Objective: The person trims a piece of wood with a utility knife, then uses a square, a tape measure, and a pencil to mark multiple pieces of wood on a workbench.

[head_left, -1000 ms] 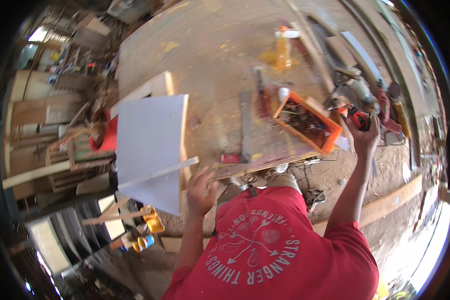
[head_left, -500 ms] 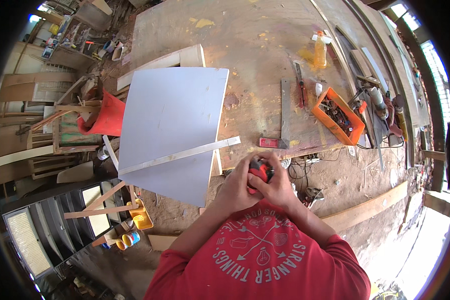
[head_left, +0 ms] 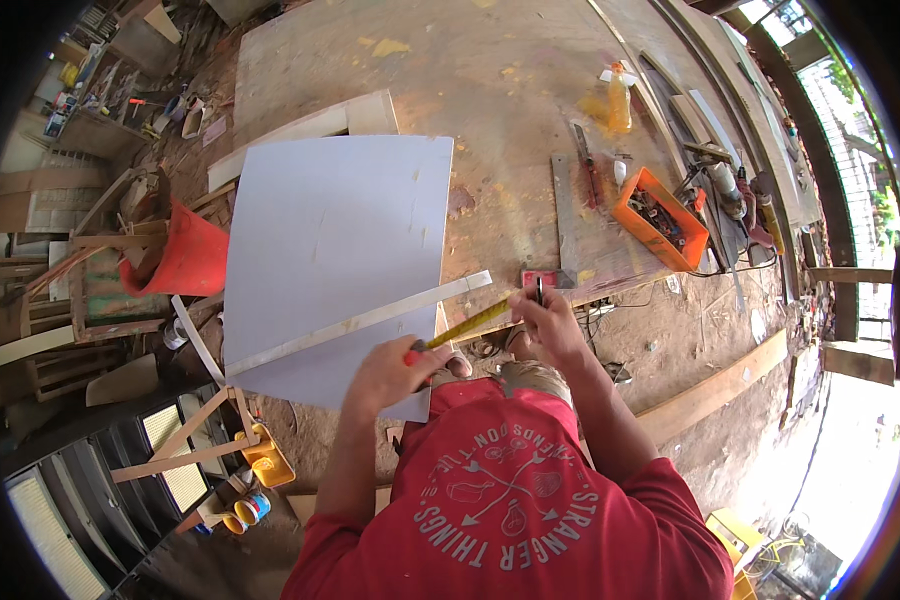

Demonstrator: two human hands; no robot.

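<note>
A tape measure (head_left: 412, 356) with a red case is gripped in my left hand (head_left: 380, 376), over the near right corner of a white panel (head_left: 340, 220). Its yellow blade (head_left: 478, 321) stretches out to my right hand (head_left: 553, 325), whose fingers pinch the end. A slim dark stick, perhaps a pen or pencil (head_left: 539, 289), pokes up from the right fingers. Across the panel lies a narrow pale wooden strip (head_left: 370, 318), slanting up to the right. Just beyond my right hand, a carpenter's square (head_left: 566, 225) with a red-marked stock rests on the worktable (head_left: 510, 130).
At the right of the table stand an orange box (head_left: 662, 222) of small hardware, a bottle (head_left: 619, 105) of orange liquid and power tools (head_left: 732, 195). A red bucket-like container (head_left: 185, 250) is at left. A plank (head_left: 715, 385) lies on the ground at right.
My hands were together around the tape measure; now they are apart, with the yellow blade drawn out between them. The left hand moved left, and the view shifted slightly.
</note>
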